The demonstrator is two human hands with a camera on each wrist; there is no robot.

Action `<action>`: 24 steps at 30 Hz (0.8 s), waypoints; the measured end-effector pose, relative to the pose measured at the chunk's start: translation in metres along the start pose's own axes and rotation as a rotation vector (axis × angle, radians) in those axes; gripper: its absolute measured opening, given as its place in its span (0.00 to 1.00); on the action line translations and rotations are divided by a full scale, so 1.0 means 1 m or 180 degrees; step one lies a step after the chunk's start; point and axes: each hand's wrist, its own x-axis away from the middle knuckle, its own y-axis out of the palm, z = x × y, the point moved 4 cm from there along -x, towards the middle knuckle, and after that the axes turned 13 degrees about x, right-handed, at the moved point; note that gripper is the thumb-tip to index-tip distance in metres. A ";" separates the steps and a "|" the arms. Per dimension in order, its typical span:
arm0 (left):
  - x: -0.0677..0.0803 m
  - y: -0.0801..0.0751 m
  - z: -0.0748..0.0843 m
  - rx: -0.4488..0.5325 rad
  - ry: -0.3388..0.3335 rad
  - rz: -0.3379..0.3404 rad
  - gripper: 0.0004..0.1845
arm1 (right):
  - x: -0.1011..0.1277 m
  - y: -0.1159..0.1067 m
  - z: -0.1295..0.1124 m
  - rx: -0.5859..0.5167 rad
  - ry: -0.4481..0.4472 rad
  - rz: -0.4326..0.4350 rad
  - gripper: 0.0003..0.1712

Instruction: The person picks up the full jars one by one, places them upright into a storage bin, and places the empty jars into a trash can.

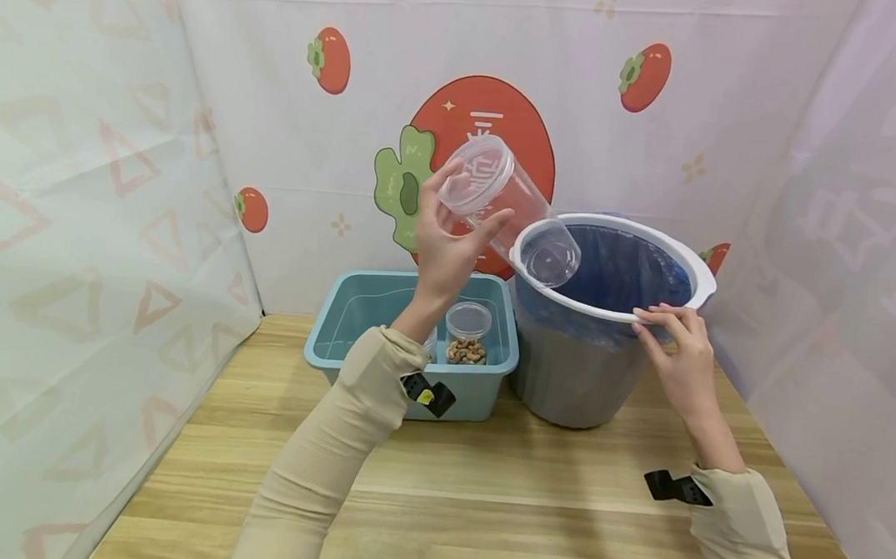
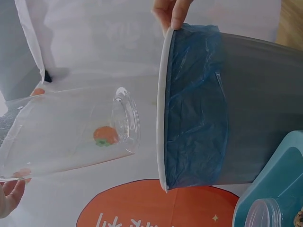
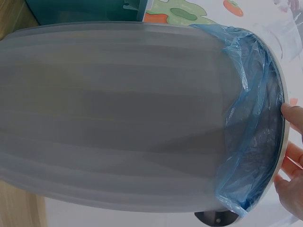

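Note:
A clear plastic jar (image 1: 526, 208) with a translucent lid is in my left hand (image 1: 445, 250), which grips it near the lid end. It tilts, its base down to the right over the near-left rim of the grey trash can (image 1: 579, 381). No contents show in it. In the left wrist view the jar's base (image 2: 127, 118) stands apart from the can's rim. My right hand (image 1: 685, 361) pinches the can's white rim (image 1: 699, 282) at the front right, fingers on top and thumb below. A blue bag (image 3: 251, 118) lines the can and folds over its edge.
Left of the can stands a teal basin (image 1: 480, 393). Inside it is a lidded jar of cashews (image 1: 466, 351), with another container partly hidden behind my left wrist. Both sit on a wooden table (image 1: 483, 498). Printed curtains (image 1: 274, 138) enclose the back and sides.

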 end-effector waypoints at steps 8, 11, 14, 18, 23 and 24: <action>-0.006 0.009 -0.021 -0.0238 -0.0129 -0.0074 0.37 | 0.000 -0.001 -0.001 0.0012 0.0022 -0.0035 0.16; -0.006 0.012 -0.027 -0.0327 -0.0180 -0.0066 0.36 | 0.000 -0.001 -0.001 0.0013 0.0022 -0.0033 0.16; -0.004 0.014 -0.034 -0.0391 -0.0228 -0.0067 0.36 | 0.000 0.000 -0.001 0.0017 0.0018 -0.0026 0.16; -0.001 0.017 -0.043 -0.0475 -0.0285 -0.0120 0.37 | 0.000 0.000 0.000 0.0024 0.0010 -0.0019 0.16; 0.002 0.020 -0.053 -0.0521 -0.0371 -0.0243 0.39 | 0.000 0.000 0.000 0.0034 -0.0002 -0.0019 0.16; 0.003 0.021 -0.054 -0.0537 -0.0362 -0.0275 0.39 | 0.000 0.000 0.000 0.0033 -0.0005 -0.0017 0.16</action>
